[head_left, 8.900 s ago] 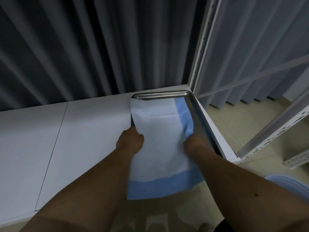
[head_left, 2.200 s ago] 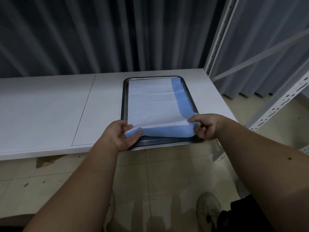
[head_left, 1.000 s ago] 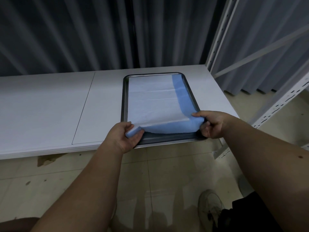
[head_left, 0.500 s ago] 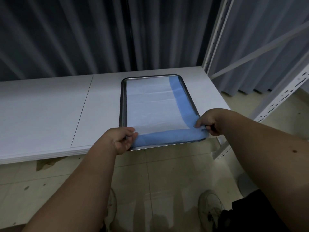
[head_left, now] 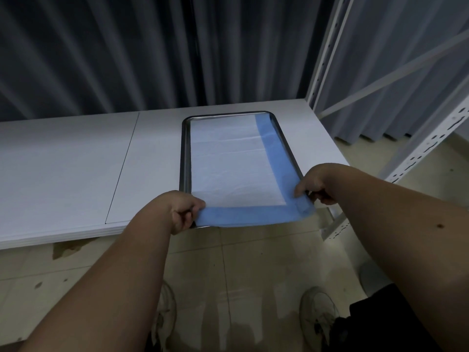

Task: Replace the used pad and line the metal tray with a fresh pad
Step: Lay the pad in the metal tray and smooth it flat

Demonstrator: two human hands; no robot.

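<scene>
Pad (head_left: 233, 163), white with blue borders, lies in the metal tray (head_left: 184, 158) at frame centre, its near blue edge overhanging the rim. Left hand (head_left: 181, 212) pinches the lower-left corner, right hand (head_left: 317, 185) the lower-right. No writing shows. Fingertips are tucked under the pad.

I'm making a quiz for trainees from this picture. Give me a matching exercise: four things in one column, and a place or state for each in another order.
Things:
1. pad
2. tray
3. left hand
4. right hand

Places or states:
A. pinches the pad's near right corner
B. sits on the white table
C. lies in the tray, blue edge hanging over the near rim
D. pinches the pad's near left corner

Pairs: 1-C, 2-B, 3-D, 4-A
</scene>
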